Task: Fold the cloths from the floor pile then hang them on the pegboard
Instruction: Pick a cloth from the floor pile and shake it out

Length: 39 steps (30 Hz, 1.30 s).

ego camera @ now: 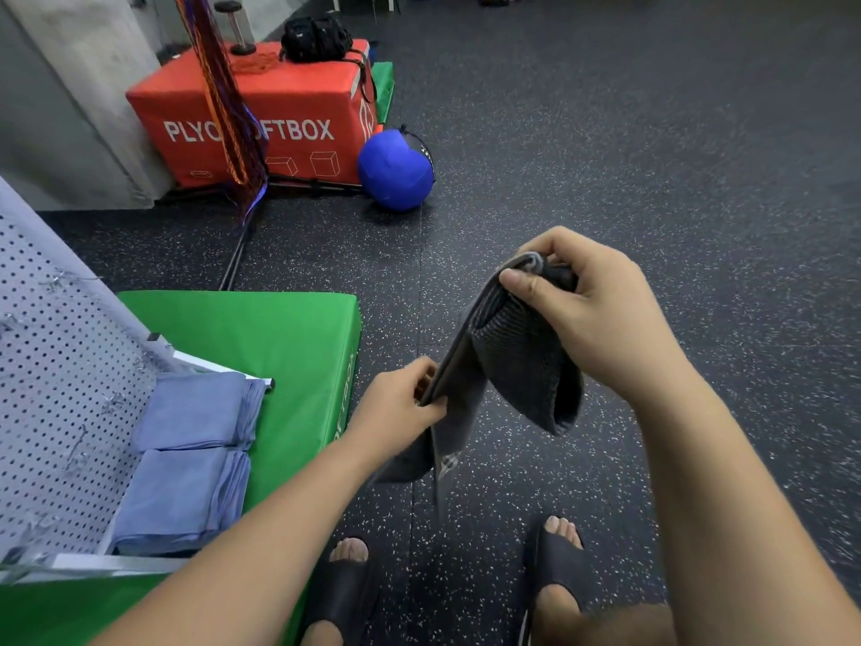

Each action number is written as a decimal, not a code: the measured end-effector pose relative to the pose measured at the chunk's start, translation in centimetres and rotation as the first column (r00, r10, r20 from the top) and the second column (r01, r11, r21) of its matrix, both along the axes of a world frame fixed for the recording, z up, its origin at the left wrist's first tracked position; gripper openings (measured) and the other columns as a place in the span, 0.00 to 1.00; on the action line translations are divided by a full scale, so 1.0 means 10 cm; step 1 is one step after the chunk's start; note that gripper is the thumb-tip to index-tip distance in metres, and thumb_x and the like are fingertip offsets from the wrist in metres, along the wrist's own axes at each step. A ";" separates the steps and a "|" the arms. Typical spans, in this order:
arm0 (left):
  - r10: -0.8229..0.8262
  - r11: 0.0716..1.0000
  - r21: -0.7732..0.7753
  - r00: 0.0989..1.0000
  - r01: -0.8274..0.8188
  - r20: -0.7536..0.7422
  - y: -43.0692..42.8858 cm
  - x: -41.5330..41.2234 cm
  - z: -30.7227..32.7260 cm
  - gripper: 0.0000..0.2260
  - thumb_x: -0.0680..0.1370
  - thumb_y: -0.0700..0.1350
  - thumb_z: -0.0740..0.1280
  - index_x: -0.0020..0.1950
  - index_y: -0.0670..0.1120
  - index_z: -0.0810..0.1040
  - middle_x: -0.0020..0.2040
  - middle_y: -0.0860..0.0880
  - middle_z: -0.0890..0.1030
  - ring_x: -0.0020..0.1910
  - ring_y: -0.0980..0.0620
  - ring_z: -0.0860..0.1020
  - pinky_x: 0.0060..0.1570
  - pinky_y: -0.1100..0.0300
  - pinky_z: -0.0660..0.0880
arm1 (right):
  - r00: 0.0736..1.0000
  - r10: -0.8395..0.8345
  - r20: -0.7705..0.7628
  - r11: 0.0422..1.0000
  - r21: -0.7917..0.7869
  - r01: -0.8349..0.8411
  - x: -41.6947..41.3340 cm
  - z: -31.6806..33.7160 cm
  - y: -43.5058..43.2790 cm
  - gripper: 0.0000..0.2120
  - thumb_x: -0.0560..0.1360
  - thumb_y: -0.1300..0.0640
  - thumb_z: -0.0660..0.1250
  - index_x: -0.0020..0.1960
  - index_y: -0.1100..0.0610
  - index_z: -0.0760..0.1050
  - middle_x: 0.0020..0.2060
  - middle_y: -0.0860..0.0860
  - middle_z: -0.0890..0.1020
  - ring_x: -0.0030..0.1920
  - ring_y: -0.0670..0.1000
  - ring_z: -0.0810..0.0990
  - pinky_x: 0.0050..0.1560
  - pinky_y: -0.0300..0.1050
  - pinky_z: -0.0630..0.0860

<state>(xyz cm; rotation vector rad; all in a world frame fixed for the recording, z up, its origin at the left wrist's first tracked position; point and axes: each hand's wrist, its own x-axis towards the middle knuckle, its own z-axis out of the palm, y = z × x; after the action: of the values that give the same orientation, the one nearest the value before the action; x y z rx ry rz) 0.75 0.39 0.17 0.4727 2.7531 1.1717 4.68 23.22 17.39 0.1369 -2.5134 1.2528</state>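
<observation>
A dark grey cloth (522,361) is held in the air above the speckled black floor (652,156), in front of the person's sandalled feet (345,589); its upper corner is pinched between the thumb and curled fingers of the right hand (591,310), while a lower edge is gripped by the closed fingers of the left hand (396,407); the cloth is draped in folds between the two hands, with one end hanging down below the left hand. To the left, a white pegboard (51,394) is seen leaning over a green mat (279,342); two folded blue cloths (195,454) are laid side by side at its base, touching each other. Further back, a red foam box (289,114) is stood near the wall, with a blue ball (396,172) resting just beside it.
</observation>
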 end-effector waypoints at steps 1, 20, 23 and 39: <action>0.022 0.999 0.027 1.000 -0.022 -0.017 0.00 0.00 0.01 0.14 0.76 0.46 0.76 0.50 0.60 0.73 0.41 0.60 0.83 0.40 0.62 0.80 0.42 0.57 0.77 | 1.000 -0.009 -0.001 1.000 -0.016 0.009 0.00 0.00 0.01 0.06 0.79 0.48 0.76 0.49 0.48 0.81 0.40 0.45 0.86 0.45 0.48 0.84 0.49 0.49 0.80; 0.023 0.981 0.195 0.975 0.021 -0.220 0.25 0.18 0.27 0.14 0.76 0.49 0.78 0.58 0.59 0.77 0.46 0.63 0.83 0.43 0.62 0.82 0.41 0.63 0.75 | 0.995 -0.093 -0.024 0.992 -0.084 0.091 -0.01 0.04 0.06 0.07 0.78 0.48 0.76 0.49 0.50 0.82 0.39 0.44 0.84 0.41 0.43 0.80 0.46 0.46 0.77; 0.050 0.973 0.229 0.962 0.013 -0.267 0.24 0.19 0.27 0.20 0.77 0.50 0.78 0.62 0.56 0.71 0.53 0.62 0.81 0.42 0.60 0.83 0.41 0.62 0.78 | 0.995 -0.101 -0.024 0.992 -0.083 0.098 -0.02 0.03 0.07 0.07 0.78 0.48 0.76 0.49 0.50 0.82 0.39 0.44 0.84 0.41 0.44 0.80 0.46 0.47 0.77; 0.054 0.974 0.224 0.910 0.043 -0.411 0.21 0.18 0.30 0.13 0.79 0.44 0.76 0.61 0.53 0.80 0.56 0.60 0.83 0.48 0.61 0.85 0.44 0.65 0.78 | 0.998 -0.062 -0.024 0.995 -0.079 0.060 -0.04 0.02 0.01 0.07 0.78 0.48 0.76 0.49 0.49 0.82 0.38 0.43 0.84 0.41 0.44 0.80 0.47 0.47 0.77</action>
<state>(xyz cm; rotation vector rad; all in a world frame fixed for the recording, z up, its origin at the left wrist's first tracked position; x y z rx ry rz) 2.56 2.53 3.16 0.8294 2.9703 1.5605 4.30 23.37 17.60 0.0571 -2.4232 1.3137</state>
